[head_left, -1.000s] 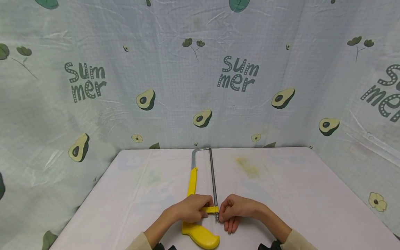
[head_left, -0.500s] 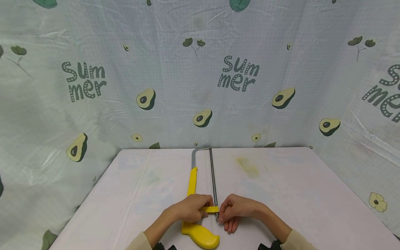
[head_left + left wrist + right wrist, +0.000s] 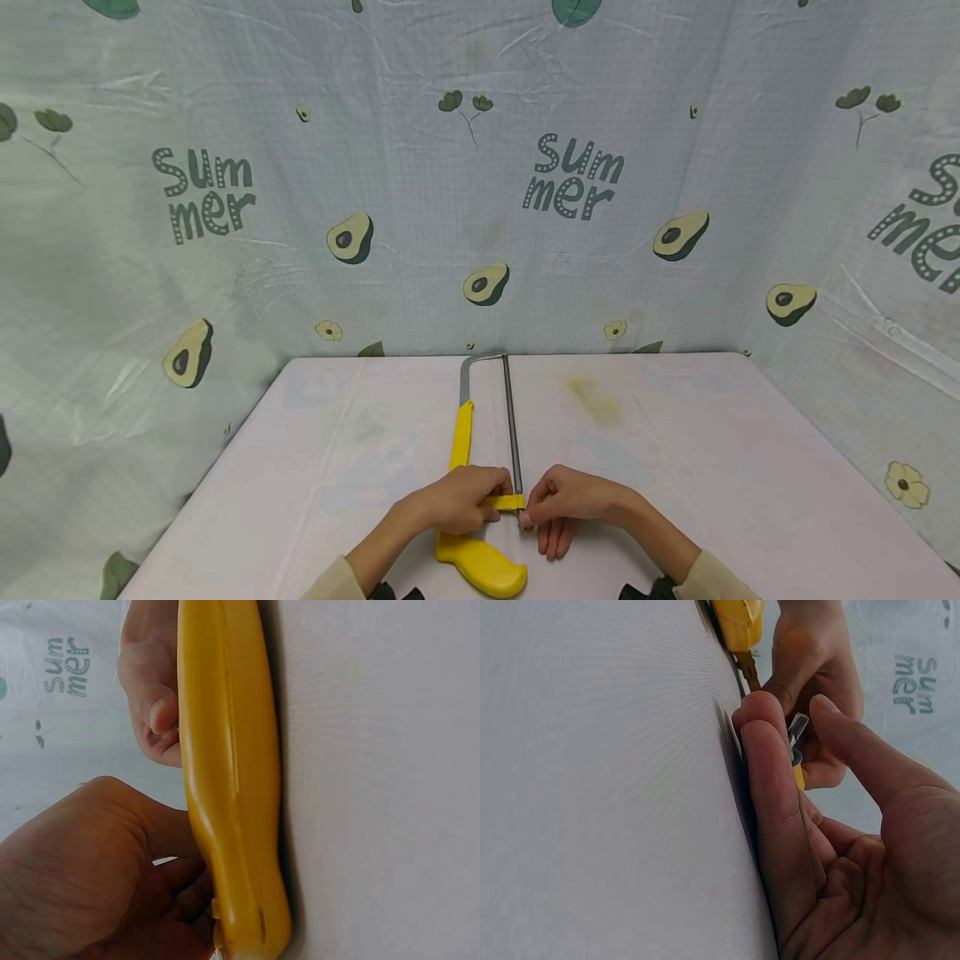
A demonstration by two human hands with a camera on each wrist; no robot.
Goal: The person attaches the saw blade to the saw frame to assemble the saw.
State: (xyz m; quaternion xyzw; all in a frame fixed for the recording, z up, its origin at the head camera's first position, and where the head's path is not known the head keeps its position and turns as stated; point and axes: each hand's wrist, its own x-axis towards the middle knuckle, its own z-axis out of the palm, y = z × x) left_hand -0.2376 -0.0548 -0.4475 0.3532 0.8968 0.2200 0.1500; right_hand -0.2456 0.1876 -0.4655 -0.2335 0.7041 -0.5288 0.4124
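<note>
A hacksaw (image 3: 462, 433) with a yellow handle (image 3: 486, 568) lies on the table, its grey bowed end pointing away from me. Along its right side runs the dark metal blade (image 3: 512, 425). My left hand (image 3: 459, 500) grips the yellow frame near the short crosspiece (image 3: 506, 503). At the blade's near end, my right hand (image 3: 573, 500) has thumb and fingers around a small metal wing nut (image 3: 798, 727). In the right wrist view the thumb tip (image 3: 823, 705) shows a slight gap from the nut. Its lower fingers rest by the tabletop. The left fingertips are partly hidden.
A pale cloth-covered table (image 3: 697, 467) extends on both sides of the saw, with a yellowish stain (image 3: 594, 402) to the right. Behind it hangs a curtain (image 3: 420, 183) printed with avocados and lettering.
My right thumb and fingertips shift slightly at the wing nut. The left hand and the hacksaw stay in place.
</note>
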